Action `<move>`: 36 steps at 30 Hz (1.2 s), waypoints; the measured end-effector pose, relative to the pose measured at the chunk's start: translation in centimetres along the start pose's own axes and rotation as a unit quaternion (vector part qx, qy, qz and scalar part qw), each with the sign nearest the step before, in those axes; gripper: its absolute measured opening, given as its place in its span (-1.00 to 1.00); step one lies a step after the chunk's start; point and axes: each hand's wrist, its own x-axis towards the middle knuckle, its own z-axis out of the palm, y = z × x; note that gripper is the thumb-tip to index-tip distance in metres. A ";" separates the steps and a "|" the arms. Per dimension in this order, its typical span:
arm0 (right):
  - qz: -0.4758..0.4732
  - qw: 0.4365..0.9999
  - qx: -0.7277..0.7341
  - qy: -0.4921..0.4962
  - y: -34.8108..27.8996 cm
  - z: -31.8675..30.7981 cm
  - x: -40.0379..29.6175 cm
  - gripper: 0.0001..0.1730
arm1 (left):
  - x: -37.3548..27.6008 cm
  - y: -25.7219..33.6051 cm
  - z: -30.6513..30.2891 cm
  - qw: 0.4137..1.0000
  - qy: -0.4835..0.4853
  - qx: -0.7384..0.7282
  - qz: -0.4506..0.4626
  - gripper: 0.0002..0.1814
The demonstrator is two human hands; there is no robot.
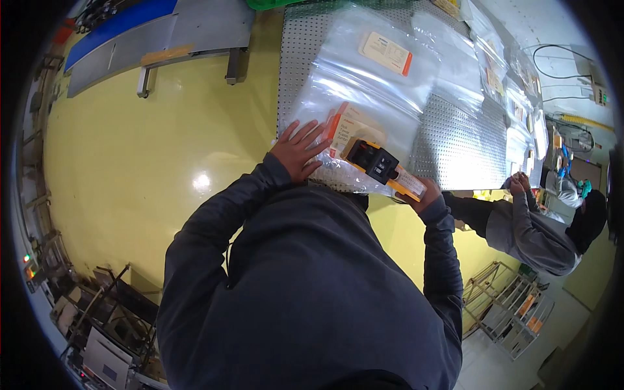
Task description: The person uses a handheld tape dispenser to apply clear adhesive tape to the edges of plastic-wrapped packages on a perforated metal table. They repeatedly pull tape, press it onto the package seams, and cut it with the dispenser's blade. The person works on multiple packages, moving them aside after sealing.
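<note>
My left hand [302, 152] lies flat with fingers spread on a stack of clear plastic bags [360, 90], beside an orange and cream printed label [346, 127]. In my right hand [428, 195] is the handle of a yellow and black hand-held marking device [375, 163], which looks like a labeler or coder; a strip with writing runs along its handle. Its head rests on or just above the label's lower right part and covers some of it. Further up the stack shows another cream label [387, 52] bearing writing.
The bags lie on a perforated metal table [458, 141], with more clear bags [448, 63] to the right. A co-worker [531, 229] stands at the table's right side. A metal bench [195, 29] stands at upper left, a metal rack [507, 307] at lower right.
</note>
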 end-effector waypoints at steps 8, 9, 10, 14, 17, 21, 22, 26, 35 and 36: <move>-0.041 0.983 -0.177 0.021 1.6 0.3 1.5 -0.54 | 0.0 0.1 0.2 1.000 0.015 -0.002 0.001 -0.38; -0.038 0.974 -0.220 0.038 2.4 0.1 0.7 -0.59 | -0.1 0.1 0.3 1.000 0.015 0.000 0.002 -0.38; -0.050 0.992 -0.113 0.016 3.5 -1.0 0.0 -0.57 | -0.1 0.1 0.3 1.000 0.018 0.003 0.002 -0.38; 0.065 0.990 0.069 0.109 7.7 -3.2 -5.3 -0.55 | 0.0 0.0 0.5 1.000 0.006 0.001 -0.009 -0.43; 0.152 0.914 0.286 0.246 9.4 -1.9 -9.0 -0.58 | 0.4 0.2 0.7 1.000 0.024 0.003 -0.018 -0.52; 0.057 0.889 0.256 0.377 7.8 2.0 -11.3 -0.67 | 1.6 0.4 0.0 0.998 0.018 0.057 -0.001 -0.65; 0.087 0.871 0.252 0.411 7.0 3.3 -11.1 -0.67 | 2.1 0.4 -0.3 0.998 0.007 0.067 0.005 -0.70; 0.093 0.865 0.346 0.351 3.3 6.5 -10.7 -0.55 | 7.9 -1.5 -2.8 0.986 -0.126 -0.026 0.104 -0.84; 0.027 0.949 0.175 0.261 0.4 4.7 -7.9 -0.53 | 29.7 -8.6 -5.0 0.873 0.433 -0.114 -0.193 -0.75; 0.006 0.957 0.126 0.262 0.5 4.6 -7.5 -0.54 | 28.5 -8.0 -4.8 0.838 0.511 -0.111 -0.157 -0.72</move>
